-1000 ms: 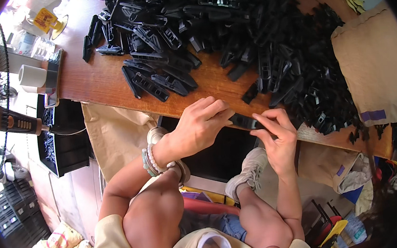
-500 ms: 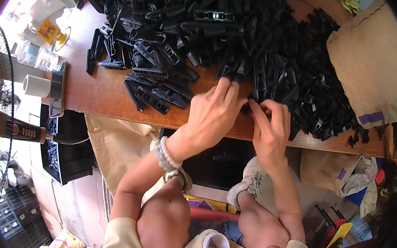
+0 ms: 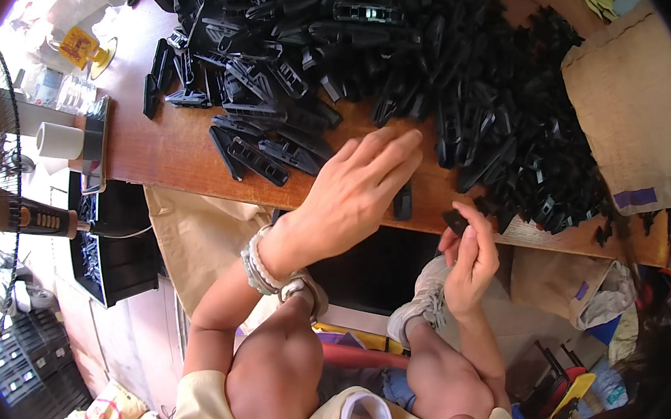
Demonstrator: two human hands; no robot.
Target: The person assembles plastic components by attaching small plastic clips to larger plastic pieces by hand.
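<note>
Left hand (image 3: 343, 205): fingers extended over table (image 3: 176, 148); underside hidden, grip can't be told.
Right hand (image 3: 472, 267): pinching dark piece (image 3: 456, 221) by table edge, partly finger-covered.
Black strip (image 3: 403, 203): near edge, partly behind left hand.

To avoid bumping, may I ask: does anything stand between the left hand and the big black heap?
Nothing visible does; ahead of the left hand, only wooden tabletop shows before the black heap.

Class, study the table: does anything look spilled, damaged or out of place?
Nothing plainly stands out. The black parts lie jumbled on the table, but none looks visibly broken; many are too small or dark to check.
</note>
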